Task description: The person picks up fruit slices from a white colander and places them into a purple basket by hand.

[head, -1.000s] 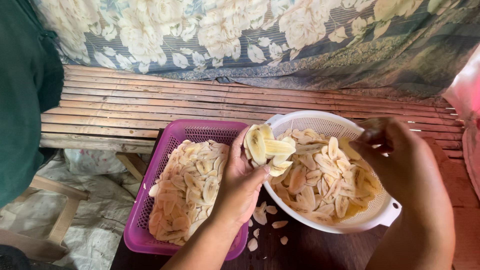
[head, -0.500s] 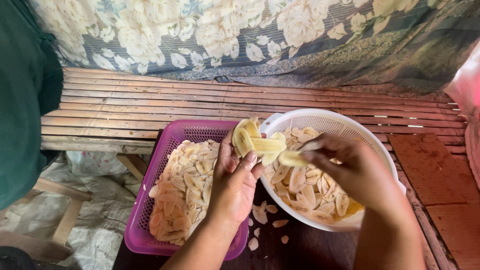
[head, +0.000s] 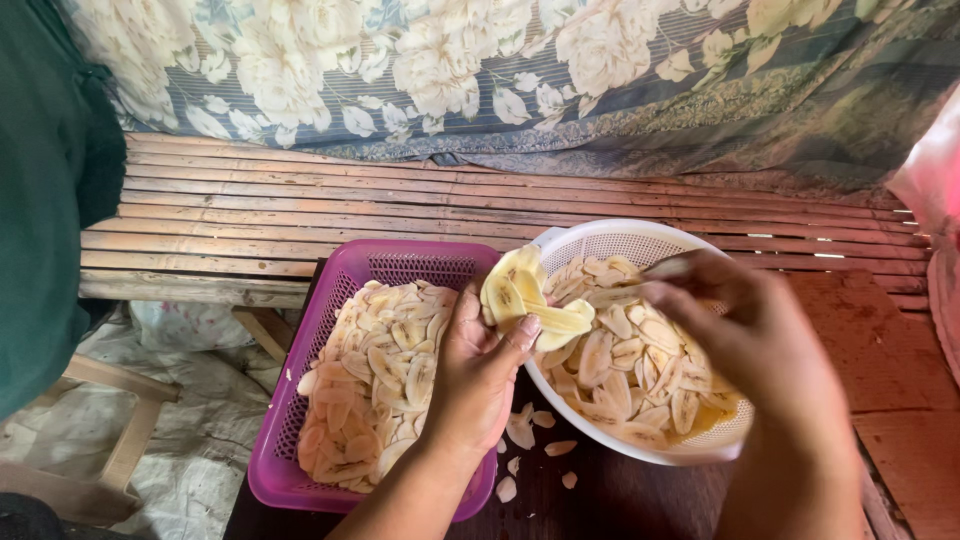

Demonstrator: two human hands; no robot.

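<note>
Now the left hand is clamped on a fan of pale banana slices, held over the gap between the purple basket on the left and the white colander on the right; both are heaped with slices. The right hand hovers over the colander, fingers pinched on one thin slice — hands near, not touching; loose chips lie on the dark table near the left wrist.

No packages, labels, signs, screens.
</note>
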